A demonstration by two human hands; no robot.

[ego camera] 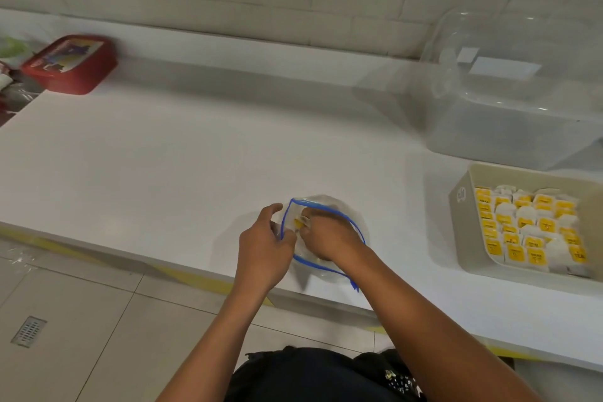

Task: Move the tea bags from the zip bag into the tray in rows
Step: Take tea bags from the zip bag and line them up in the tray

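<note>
White countertop (163,157) runs under a pale brick-pattern wall, w/ grey floor tiles and a floor drain (28,331) below its front edge. Head view: near the front edge lies a clear zip bag (329,206) w/ a blue zipper rim, mouth held wide. Left hand (264,251) pinches the bag's left rim, fingers curled on the plastic, index finger sticking out. Right hand (326,238) is down inside the mouth, fingers bent round a yellow-tagged tea bag (298,223) — looks like a pinch, though blur hides the exact fingertips. Well to the right sits a beige tray (463,202), already filled w/ tea bags in rows, yellow tags up; some white pouches lie a bit askew. Behind the tray, a clear plastic container (509,114) w/ a clear lid. Far left by the wall — a red lidded box (70,64), next to blurry packets at the frame edge. Dark clothing shows at bottom centre.
</note>
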